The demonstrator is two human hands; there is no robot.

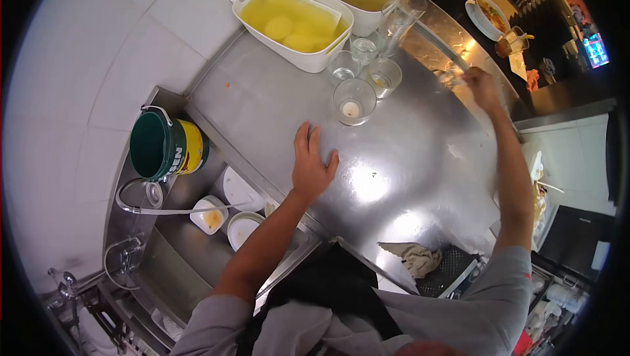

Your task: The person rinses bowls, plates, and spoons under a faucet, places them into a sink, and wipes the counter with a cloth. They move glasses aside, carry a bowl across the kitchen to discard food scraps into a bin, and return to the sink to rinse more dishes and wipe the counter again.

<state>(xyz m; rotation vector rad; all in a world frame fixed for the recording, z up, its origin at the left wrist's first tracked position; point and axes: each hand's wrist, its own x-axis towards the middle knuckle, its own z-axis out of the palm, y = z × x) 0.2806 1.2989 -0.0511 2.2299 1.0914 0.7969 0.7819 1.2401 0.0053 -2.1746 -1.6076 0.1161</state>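
My left hand (315,166) rests on or just over the steel counter (262,103), its fingers apart and nothing in them. Beyond its fingertips stands a glass (354,101) with something whitish at its bottom, beside several other clear glasses (384,77). At the counter's right edge, my right hand (482,87) is closed near a shiny, crumpled-looking thing (451,77) on the raised steel ledge. What its fingers hold is too small and blurred to name.
Two white tubs (295,24) of yellowish liquid stand at the back. Left are a green bucket (156,145), a sink with white dishes (244,228) and a hose. A cloth (418,259) lies near my body. Beyond the ledge sits a bowl of food (492,15).
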